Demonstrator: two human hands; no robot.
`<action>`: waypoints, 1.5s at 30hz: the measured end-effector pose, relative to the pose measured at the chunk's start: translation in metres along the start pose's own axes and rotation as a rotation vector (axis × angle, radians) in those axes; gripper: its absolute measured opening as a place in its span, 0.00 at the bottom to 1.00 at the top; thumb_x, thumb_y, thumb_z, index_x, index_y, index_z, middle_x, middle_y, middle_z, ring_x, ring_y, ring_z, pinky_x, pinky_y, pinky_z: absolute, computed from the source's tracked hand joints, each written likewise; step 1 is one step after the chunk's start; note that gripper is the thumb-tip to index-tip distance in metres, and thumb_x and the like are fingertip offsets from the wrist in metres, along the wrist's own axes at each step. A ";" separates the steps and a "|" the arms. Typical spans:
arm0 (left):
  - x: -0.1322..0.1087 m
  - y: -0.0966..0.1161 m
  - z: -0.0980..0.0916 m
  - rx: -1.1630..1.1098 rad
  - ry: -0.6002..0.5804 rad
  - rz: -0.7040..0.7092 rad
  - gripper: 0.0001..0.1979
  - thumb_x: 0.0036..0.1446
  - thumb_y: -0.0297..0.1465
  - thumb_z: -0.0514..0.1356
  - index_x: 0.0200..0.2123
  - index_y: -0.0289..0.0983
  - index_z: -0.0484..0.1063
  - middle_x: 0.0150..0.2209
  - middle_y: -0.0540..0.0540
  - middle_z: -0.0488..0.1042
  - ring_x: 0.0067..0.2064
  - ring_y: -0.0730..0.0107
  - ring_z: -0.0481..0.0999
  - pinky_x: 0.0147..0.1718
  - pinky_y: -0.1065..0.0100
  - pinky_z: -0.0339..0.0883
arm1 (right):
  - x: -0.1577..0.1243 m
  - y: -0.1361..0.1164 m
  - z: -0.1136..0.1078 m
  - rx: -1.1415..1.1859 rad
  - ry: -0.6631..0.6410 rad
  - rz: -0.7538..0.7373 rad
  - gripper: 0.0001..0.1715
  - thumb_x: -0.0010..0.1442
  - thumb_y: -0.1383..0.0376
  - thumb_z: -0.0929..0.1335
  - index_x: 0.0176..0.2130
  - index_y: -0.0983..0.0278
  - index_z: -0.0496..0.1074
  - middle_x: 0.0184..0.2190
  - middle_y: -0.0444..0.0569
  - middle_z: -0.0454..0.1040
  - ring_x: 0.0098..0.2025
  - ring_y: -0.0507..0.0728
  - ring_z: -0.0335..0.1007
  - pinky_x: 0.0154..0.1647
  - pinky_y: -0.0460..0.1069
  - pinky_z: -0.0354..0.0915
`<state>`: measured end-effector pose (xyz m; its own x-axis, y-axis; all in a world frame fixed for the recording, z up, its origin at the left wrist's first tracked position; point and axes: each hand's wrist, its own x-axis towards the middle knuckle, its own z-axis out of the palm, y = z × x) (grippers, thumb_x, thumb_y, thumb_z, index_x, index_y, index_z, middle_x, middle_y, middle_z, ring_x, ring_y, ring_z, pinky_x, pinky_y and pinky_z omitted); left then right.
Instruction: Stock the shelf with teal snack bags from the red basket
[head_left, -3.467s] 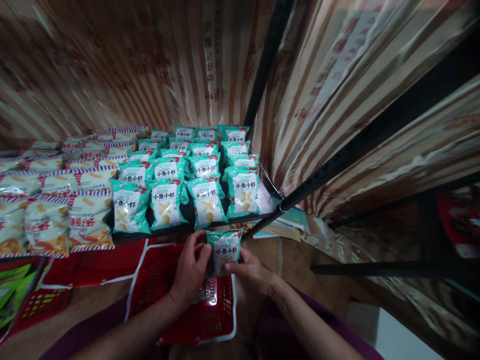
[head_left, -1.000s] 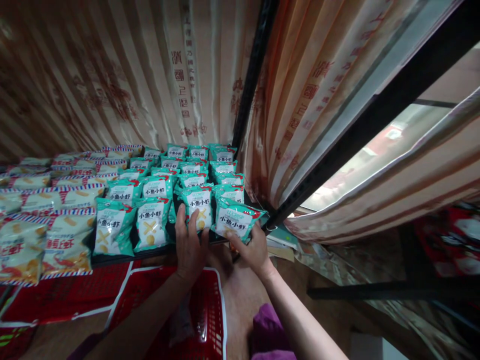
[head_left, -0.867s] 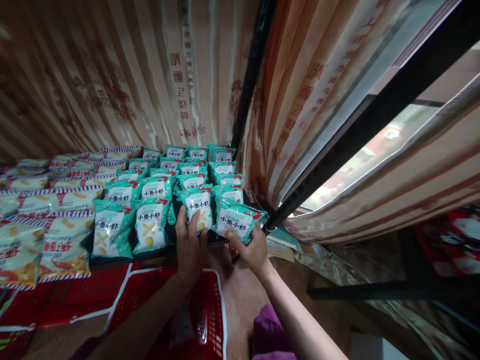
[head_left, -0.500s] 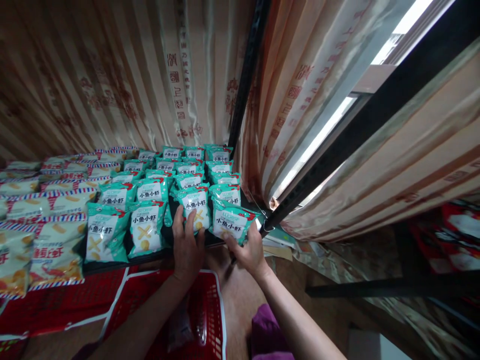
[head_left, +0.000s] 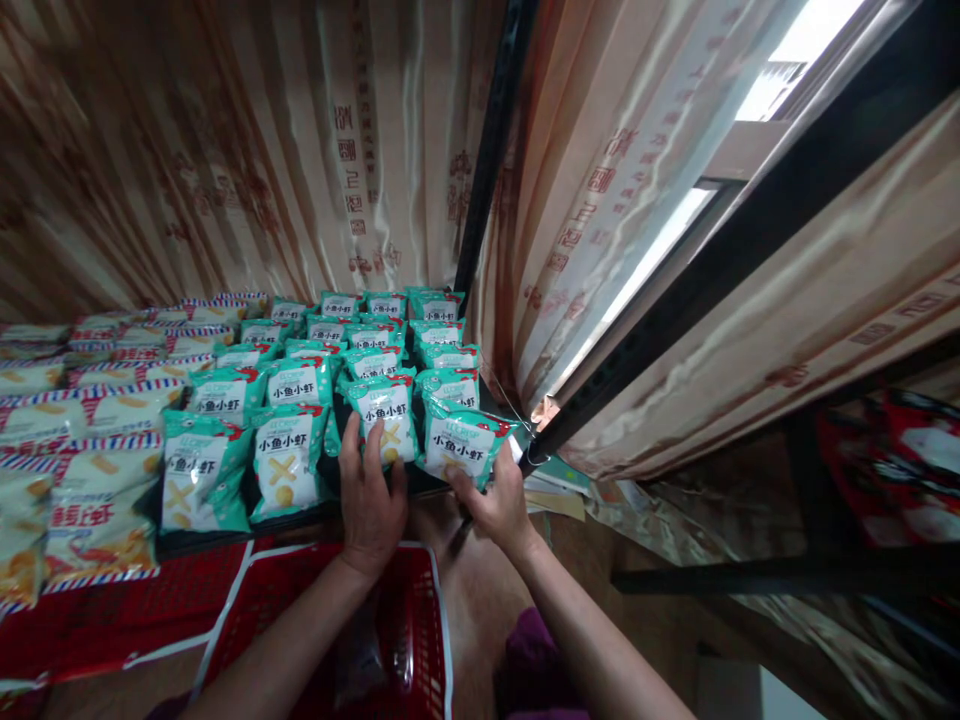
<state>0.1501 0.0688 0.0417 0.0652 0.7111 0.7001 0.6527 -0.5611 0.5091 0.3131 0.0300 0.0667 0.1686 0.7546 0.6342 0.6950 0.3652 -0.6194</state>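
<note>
My right hand (head_left: 496, 497) grips the lower right corner of a teal and white snack bag (head_left: 459, 447), thumb in front. That bag leans at the front right end of the shelf, close to the black post. To its left, my left hand (head_left: 373, 505) has its fingers apart, with the fingertips against the front of another teal snack bag (head_left: 385, 408). Several more teal snack bags (head_left: 287, 462) stand in rows behind and to the left.
Cream snack bags with striped edges (head_left: 105, 505) fill the shelf's left part. A black post (head_left: 585, 400) slants up on the right. Red plastic baskets (head_left: 424, 600) stand below on the floor. Patterned curtains (head_left: 285, 150) hang behind. Red packages (head_left: 900, 480) lie far right.
My left hand has shifted slightly left and down along the front of its bag. The right hand keeps its hold. The view has moved a little.
</note>
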 end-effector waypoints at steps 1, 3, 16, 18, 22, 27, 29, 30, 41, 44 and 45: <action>0.000 0.000 0.000 -0.001 0.000 0.008 0.27 0.60 0.29 0.54 0.62 0.36 0.52 0.64 0.31 0.50 0.66 0.53 0.51 0.59 0.51 0.56 | -0.001 0.001 0.001 0.000 0.005 -0.002 0.21 0.58 0.55 0.67 0.49 0.62 0.68 0.43 0.54 0.73 0.46 0.64 0.69 0.46 0.58 0.66; -0.001 -0.001 0.001 -0.001 0.002 0.020 0.28 0.60 0.28 0.54 0.63 0.36 0.51 0.64 0.31 0.49 0.66 0.53 0.50 0.59 0.50 0.55 | -0.001 0.002 0.002 -0.002 0.014 -0.010 0.21 0.58 0.56 0.67 0.48 0.62 0.68 0.42 0.54 0.73 0.45 0.64 0.69 0.46 0.59 0.66; -0.006 -0.006 -0.002 0.149 -0.022 0.216 0.32 0.58 0.22 0.55 0.65 0.39 0.49 0.67 0.34 0.45 0.67 0.47 0.46 0.60 0.47 0.52 | -0.012 0.002 0.004 0.021 -0.012 0.051 0.24 0.56 0.53 0.67 0.49 0.62 0.69 0.40 0.55 0.75 0.43 0.64 0.72 0.43 0.59 0.70; -0.006 -0.006 -0.004 0.141 -0.039 0.239 0.33 0.58 0.20 0.54 0.65 0.40 0.49 0.67 0.35 0.44 0.67 0.46 0.46 0.60 0.46 0.53 | -0.014 0.002 0.004 0.007 -0.009 0.051 0.24 0.55 0.53 0.67 0.48 0.63 0.69 0.39 0.55 0.75 0.41 0.64 0.73 0.44 0.60 0.70; -0.006 -0.005 -0.007 0.117 -0.057 0.248 0.36 0.57 0.19 0.54 0.66 0.43 0.47 0.68 0.37 0.40 0.67 0.45 0.45 0.60 0.44 0.52 | -0.016 0.002 0.002 -0.005 -0.009 0.056 0.24 0.55 0.53 0.68 0.48 0.63 0.70 0.40 0.56 0.75 0.42 0.64 0.73 0.46 0.61 0.69; -0.008 -0.005 -0.005 0.099 -0.085 0.191 0.37 0.57 0.18 0.53 0.66 0.46 0.44 0.69 0.38 0.36 0.68 0.46 0.41 0.59 0.42 0.51 | -0.015 -0.001 -0.001 -0.037 0.003 0.003 0.25 0.54 0.56 0.68 0.50 0.62 0.69 0.44 0.56 0.74 0.48 0.66 0.70 0.50 0.62 0.68; -0.009 -0.006 -0.005 0.105 -0.085 0.184 0.37 0.57 0.20 0.54 0.66 0.45 0.44 0.69 0.37 0.36 0.68 0.44 0.40 0.59 0.40 0.50 | -0.015 -0.003 -0.002 -0.033 0.007 -0.019 0.25 0.54 0.56 0.68 0.50 0.63 0.69 0.46 0.57 0.73 0.52 0.67 0.68 0.51 0.62 0.68; -0.009 -0.007 -0.005 0.108 -0.087 0.184 0.37 0.57 0.20 0.55 0.66 0.44 0.45 0.69 0.37 0.36 0.68 0.44 0.40 0.59 0.40 0.49 | -0.015 -0.003 -0.003 -0.030 0.015 -0.018 0.26 0.54 0.56 0.68 0.50 0.63 0.69 0.46 0.57 0.73 0.52 0.67 0.68 0.51 0.62 0.68; -0.011 -0.003 -0.009 0.093 -0.129 0.200 0.33 0.57 0.25 0.57 0.64 0.43 0.50 0.68 0.37 0.36 0.68 0.42 0.40 0.60 0.40 0.49 | -0.019 -0.004 -0.008 0.003 0.019 0.083 0.22 0.53 0.54 0.69 0.44 0.64 0.72 0.33 0.53 0.77 0.39 0.65 0.74 0.41 0.59 0.71; -0.009 -0.004 -0.007 0.086 -0.125 0.183 0.31 0.58 0.24 0.56 0.63 0.43 0.51 0.68 0.36 0.35 0.68 0.43 0.40 0.59 0.41 0.50 | -0.019 -0.006 -0.008 0.028 -0.003 0.097 0.21 0.52 0.54 0.69 0.43 0.63 0.72 0.33 0.53 0.77 0.38 0.65 0.74 0.40 0.59 0.71; -0.009 -0.005 -0.006 0.085 -0.123 0.183 0.31 0.57 0.24 0.57 0.63 0.42 0.52 0.68 0.36 0.35 0.68 0.43 0.40 0.59 0.41 0.51 | -0.018 -0.007 -0.008 0.030 -0.009 0.099 0.22 0.53 0.54 0.69 0.44 0.63 0.72 0.33 0.53 0.77 0.38 0.65 0.75 0.40 0.59 0.71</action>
<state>0.1420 0.0625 0.0361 0.2770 0.6499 0.7077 0.6824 -0.6516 0.3313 0.3109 0.0097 0.0628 0.2290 0.7928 0.5648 0.6537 0.3046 -0.6927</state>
